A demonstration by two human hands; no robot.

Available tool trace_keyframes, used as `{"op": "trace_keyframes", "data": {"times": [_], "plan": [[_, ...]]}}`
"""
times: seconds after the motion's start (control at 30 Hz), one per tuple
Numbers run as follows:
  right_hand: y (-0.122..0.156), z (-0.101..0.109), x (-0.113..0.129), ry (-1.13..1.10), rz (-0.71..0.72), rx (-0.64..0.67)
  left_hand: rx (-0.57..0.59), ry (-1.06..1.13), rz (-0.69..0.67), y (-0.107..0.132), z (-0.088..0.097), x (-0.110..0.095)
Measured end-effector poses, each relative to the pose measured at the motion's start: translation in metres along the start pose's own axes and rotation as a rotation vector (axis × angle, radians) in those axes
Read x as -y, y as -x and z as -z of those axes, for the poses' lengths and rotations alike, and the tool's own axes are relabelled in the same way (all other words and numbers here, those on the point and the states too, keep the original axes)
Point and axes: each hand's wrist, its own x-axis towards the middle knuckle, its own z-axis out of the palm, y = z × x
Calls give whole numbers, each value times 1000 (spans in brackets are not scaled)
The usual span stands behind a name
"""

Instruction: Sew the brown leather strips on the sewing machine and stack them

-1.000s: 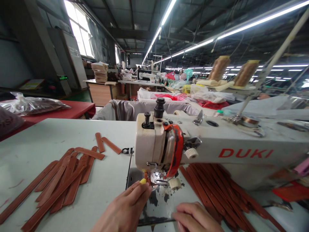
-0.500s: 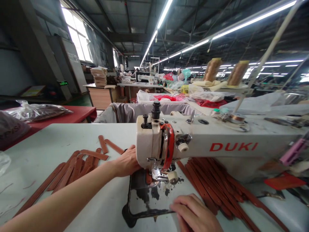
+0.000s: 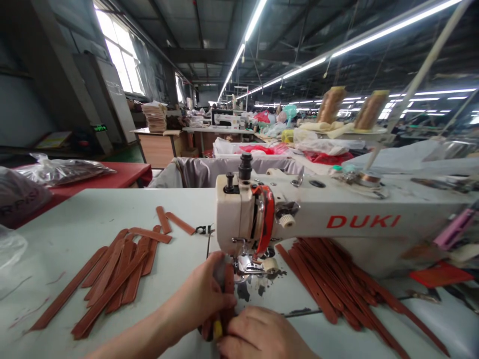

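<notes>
My left hand (image 3: 198, 299) is closed around a brown leather strap (image 3: 228, 284) just in front of the presser foot (image 3: 249, 267) of a white DUKI sewing machine (image 3: 337, 224). My right hand (image 3: 258, 336) is closed too, pressed against the near end of the same strap beside the left hand. A yellow bit (image 3: 217, 330) shows between the two hands. The strap's far end lies at the foot, under the needle.
A loose pile of brown leather straps (image 3: 116, 274) lies on the white table (image 3: 75, 224) to my left. More straps (image 3: 337, 284) lie under the machine arm on the right. Two thread cones (image 3: 331, 104) stand behind. A red table (image 3: 123, 172) with plastic bags is at far left.
My left hand has come back from behind the machine head to the front and closed on a strap. My right hand has moved left to join it.
</notes>
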Motion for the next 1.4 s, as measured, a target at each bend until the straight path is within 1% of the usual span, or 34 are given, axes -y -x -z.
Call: {"op": "trace_keyframes", "data": {"times": [0.07, 0.1, 0.13, 0.2, 0.23, 0.27, 0.3, 0.33, 0.4, 0.5, 0.6, 0.67, 0.77, 0.83, 0.87, 0.93, 1.0, 1.03, 1.07, 1.1, 1.13, 1.2, 1.23, 1.3, 1.4], "plan": [[1, 3, -10, -1, 1, 74, -148, -97, -76, 4, 1, -2], [3, 6, -14, -6, -8, 108, -237, -180, -159, 7, 1, -1], [6, 9, -18, -11, -20, 137, -324, -281, -279, 12, 1, 1], [11, 12, -23, -9, -47, 186, -458, -499, -581, 20, -1, 10], [13, 12, -25, -1, -54, 199, -494, -586, -724, 23, -4, 16], [14, 12, -25, 13, -59, 203, -506, -640, -833, 25, -7, 21], [15, 11, -25, 27, -61, 199, -491, -659, -888, 25, -10, 25], [15, 9, -25, 41, -59, 187, -464, -664, -906, 25, -13, 29], [16, 7, -24, 58, -50, 149, -423, -660, -898, 22, -15, 31], [15, 4, -24, 59, -48, 87, -393, -686, -905, 17, -14, 28], [16, 1, -25, 69, -55, 39, -410, -722, -915, 14, -13, 21], [16, -3, -24, 84, -63, 20, -436, -709, -913, 13, -13, 18], [16, -5, -23, 86, -62, 22, -468, -678, -948, 11, -14, 17], [16, 3, -26, 49, -68, 17, -487, -671, -957, 9, -14, 18], [16, 11, -29, 35, -96, 13, -494, -669, -960, 8, -14, 20], [21, 34, -40, 54, -229, 30, -514, -675, -950, 6, -15, 23], [31, 60, -54, 170, -416, 107, -525, -680, -951, 6, -15, 26], [38, 71, -61, 264, -478, 163, -533, -683, -957, 6, -15, 27], [45, 81, -66, 386, -499, 201, -540, -686, -950, 6, -15, 27], [52, 88, -71, 509, -480, 222, -552, -688, -963, 7, -15, 26], [58, 92, -73, 617, -432, 238, -555, -692, -970, 8, -14, 25], [65, 95, -74, 758, -318, 265, -546, -710, -955, 11, -14, 22], [66, 94, -73, 792, -276, 279, -530, -723, -934, 12, -14, 20], [64, 92, -71, 823, -241, 311, -530, -737, -945, 13, -14, 19], [62, 90, -72, 822, -216, 299, -579, -745, -1028, 9, -16, 23]]}}
